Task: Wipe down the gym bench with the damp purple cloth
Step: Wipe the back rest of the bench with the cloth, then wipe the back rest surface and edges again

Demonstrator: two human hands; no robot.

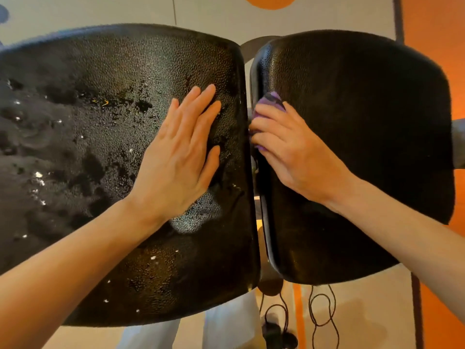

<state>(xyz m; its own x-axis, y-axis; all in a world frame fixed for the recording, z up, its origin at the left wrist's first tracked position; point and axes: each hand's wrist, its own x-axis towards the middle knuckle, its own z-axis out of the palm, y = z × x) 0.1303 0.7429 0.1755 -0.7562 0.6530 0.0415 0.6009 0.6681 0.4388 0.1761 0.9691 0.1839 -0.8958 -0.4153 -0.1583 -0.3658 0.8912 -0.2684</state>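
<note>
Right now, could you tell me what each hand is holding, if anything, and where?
The right hand grips the bunched cloth, fingers curled over it. The left hand holds nothing.

The bench pads under my hands are black: the left pad (100, 122) has a pebbled grain, glossy wet blotches and white flecks, the right pad (364, 147) is a plainer black. The cloth (270, 102) I grip is purple with darker folds. The floor (352, 323) is pale beige with orange bands; a dark cord (324, 311) loops across it.
</note>
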